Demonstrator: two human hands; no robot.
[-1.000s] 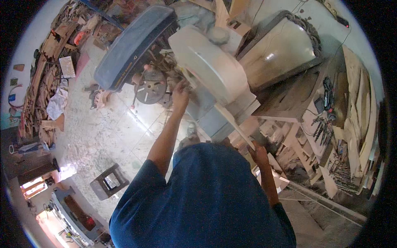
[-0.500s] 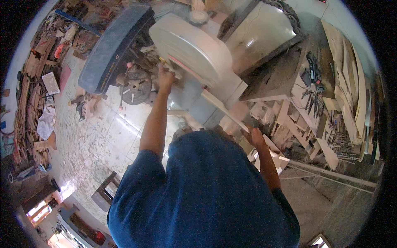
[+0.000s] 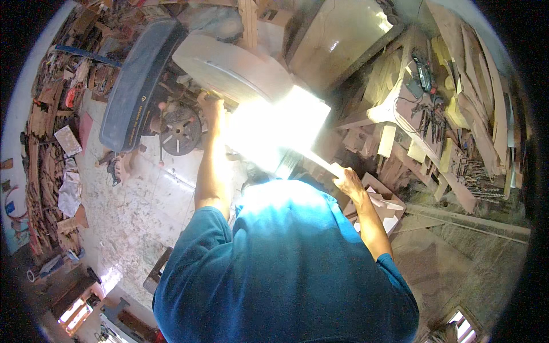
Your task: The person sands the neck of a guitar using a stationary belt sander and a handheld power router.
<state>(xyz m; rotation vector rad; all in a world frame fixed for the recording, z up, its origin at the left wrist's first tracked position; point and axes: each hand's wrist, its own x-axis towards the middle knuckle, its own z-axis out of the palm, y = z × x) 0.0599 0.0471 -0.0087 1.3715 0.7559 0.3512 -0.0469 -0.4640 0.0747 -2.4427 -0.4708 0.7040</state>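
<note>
Right hand [image 3: 347, 182]'s got a pale wooden strip [image 3: 321, 161], left hand [image 3: 211, 107]'s near a rounded machine housing [image 3: 229, 60], slotted wheel [image 3: 181, 130] lower left of it.

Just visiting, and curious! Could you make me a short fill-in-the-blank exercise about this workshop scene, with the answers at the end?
1. The near end of the pale strip is gripped in the person's ____ hand.
2. The colour of the person's shirt is ____.
3. In the picture, the slotted wheel lies to the ____ of the left hand.

Missing words: right; blue; left.
</note>
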